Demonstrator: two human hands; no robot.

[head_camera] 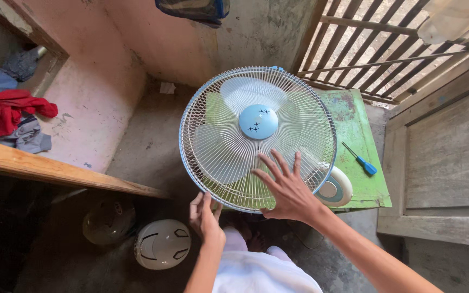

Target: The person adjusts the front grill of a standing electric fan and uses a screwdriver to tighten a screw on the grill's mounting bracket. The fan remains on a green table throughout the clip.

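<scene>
A white wire-caged fan (245,108) lay face up in the middle of the frame, its pale blue hub pointing at the camera and its round base (333,189) at the lower right of the cage. It rested on a small green surface (362,130) with worn paint. The right hand (286,187) was spread open, fingers splayed flat on the lower part of the grille. The left hand (204,217) sat at the lower rim of the cage, fingers loosely curled against its edge, holding nothing else. A blue-handled screwdriver (360,159) lay on the green surface, just right of the fan. At the lower left of the frame two helmets rested on the floor, a white helmet (162,244) and a darker helmet (108,221) beside it. A heap of clothes (9,111) lay on a wooden shelf (55,171) at the upper left.
</scene>
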